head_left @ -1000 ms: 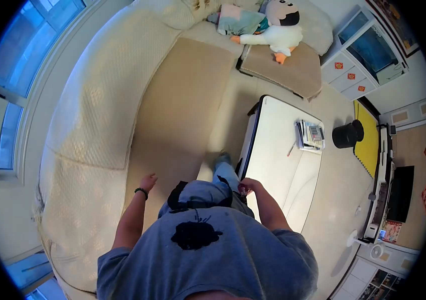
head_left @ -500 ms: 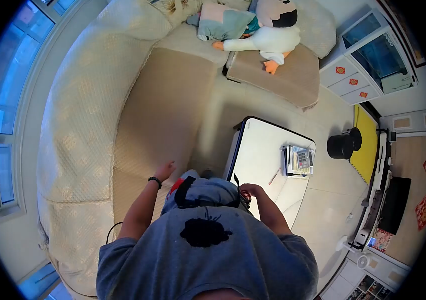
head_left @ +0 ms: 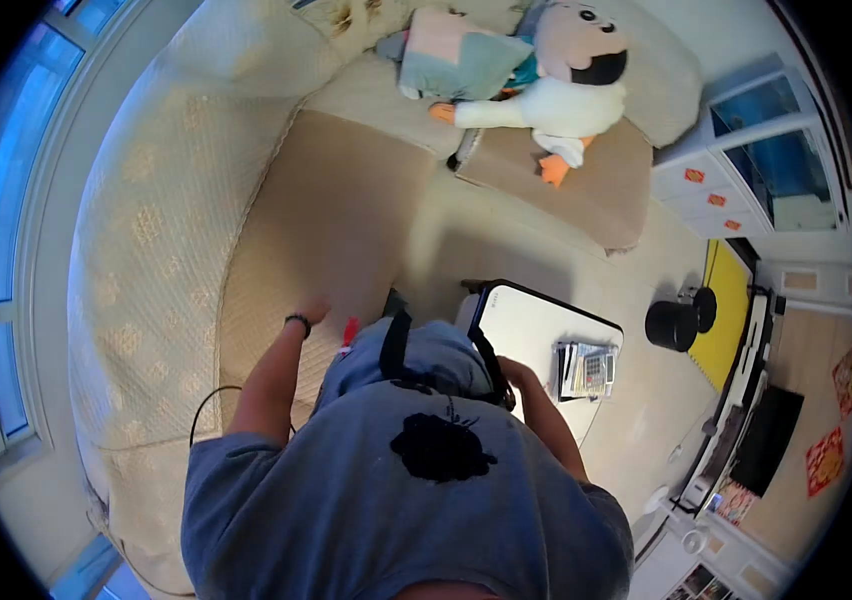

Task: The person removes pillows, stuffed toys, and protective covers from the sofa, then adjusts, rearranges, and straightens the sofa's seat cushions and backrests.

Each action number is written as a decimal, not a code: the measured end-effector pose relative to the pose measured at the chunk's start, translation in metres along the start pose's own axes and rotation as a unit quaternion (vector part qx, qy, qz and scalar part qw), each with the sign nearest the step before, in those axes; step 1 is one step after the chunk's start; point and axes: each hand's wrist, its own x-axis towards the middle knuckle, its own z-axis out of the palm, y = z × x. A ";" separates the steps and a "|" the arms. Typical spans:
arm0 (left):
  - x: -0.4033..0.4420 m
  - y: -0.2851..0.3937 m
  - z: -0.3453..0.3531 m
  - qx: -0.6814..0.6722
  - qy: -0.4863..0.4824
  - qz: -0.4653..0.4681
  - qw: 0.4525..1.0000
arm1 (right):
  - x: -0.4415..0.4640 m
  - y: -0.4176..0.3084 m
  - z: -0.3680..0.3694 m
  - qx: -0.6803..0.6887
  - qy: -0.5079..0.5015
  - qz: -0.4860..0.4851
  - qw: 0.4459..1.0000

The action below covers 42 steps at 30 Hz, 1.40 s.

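Note:
My left hand [head_left: 314, 309], with a dark beaded bracelet on the wrist, is over the beige sofa seat [head_left: 321, 215]. It is slightly blurred, but its fingers look loosely stretched out and nothing shows in it. Right of it, a small red strip [head_left: 351, 330] lies beside my grey-clad leg. My right hand [head_left: 516, 375] is at my right hip, against a black strap [head_left: 491, 362]. Its fingers curl inward and are mostly hidden, so what they hold cannot be made out. A second black strap [head_left: 396, 343] crosses my lap.
A white-topped table [head_left: 531, 318] with a dark rim stands front right, bearing books and a calculator [head_left: 594, 372]. A black cable [head_left: 208, 402] loops on the sofa at left. A large plush toy [head_left: 576, 105] lies on the far seat. A black bin [head_left: 671, 325] stands at right.
My left hand has shifted slightly left and forward over the seat. My right hand has drawn closer to my hip. The camera view has tilted, so the table and sofa appear lower.

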 end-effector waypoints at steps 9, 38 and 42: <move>0.043 0.086 -0.071 -0.177 0.080 -0.061 0.979 | 0.136 -0.067 -0.114 -0.472 -0.122 -0.174 0.855; -0.008 0.167 0.095 -0.486 0.054 -0.320 0.812 | 0.544 -0.351 -0.231 -0.670 0.151 -0.222 0.692; -0.024 0.155 0.102 -0.455 0.075 -0.370 0.807 | 0.495 -0.388 -0.179 -0.597 0.182 -0.158 0.765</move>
